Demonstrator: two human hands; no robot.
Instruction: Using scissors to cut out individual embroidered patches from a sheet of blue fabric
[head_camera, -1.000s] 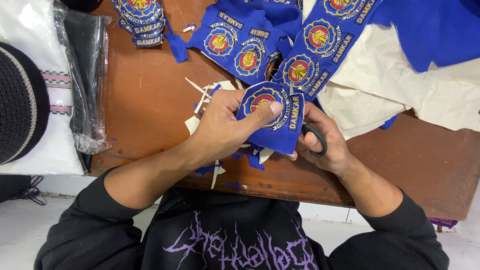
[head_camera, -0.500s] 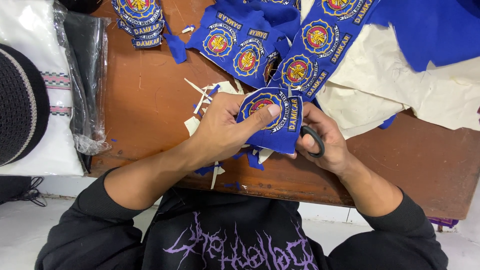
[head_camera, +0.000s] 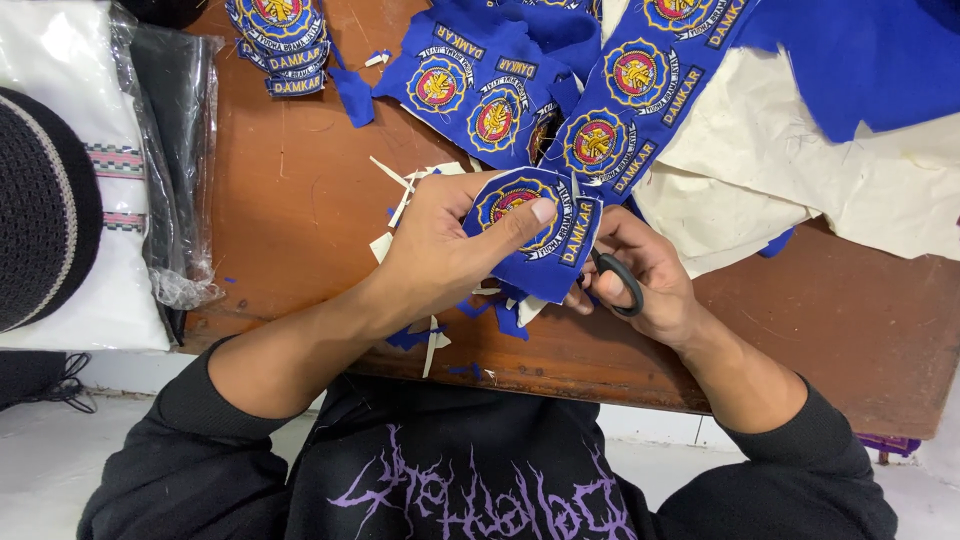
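- Starting at the far left: one dark knitted cap (head_camera: 40, 205) is lying on one folded white cloth (head_camera: 95, 150), and just beside them one clear plastic bag of dark fabric (head_camera: 175, 150) is sitting at the edge of the wooden table (head_camera: 290, 200).
- Up top, a small stack of cut blue badges (head_camera: 280, 40) is waiting; how many are in it I cannot tell.
- Now the left hand (head_camera: 440, 250) is gripping one blue embroidered patch (head_camera: 535, 235), thumb pressing flat on its round emblem, the other fingers curling underneath.
- White and blue trimmings (head_camera: 420, 335) are littering the table under that hand, too many and too small to count.
- The patch is sitting between the two hands, above the near table edge, its long axis tilting from upper left down to lower right, the lettered strip on the side facing the right hand.
- The right hand (head_camera: 645, 285) is touching the patch's right edge, fingers closing through one black scissor handle (head_camera: 620, 285); the blades are hidden behind the patch, so whether they are apart I cannot tell.
- The left hand is the one on the patch; the right is coming at it from the lower right.
- Beyond, an uncut blue strip (head_camera: 600, 130) is showing about five more emblems, lying over cream cloth (head_camera: 800, 170).
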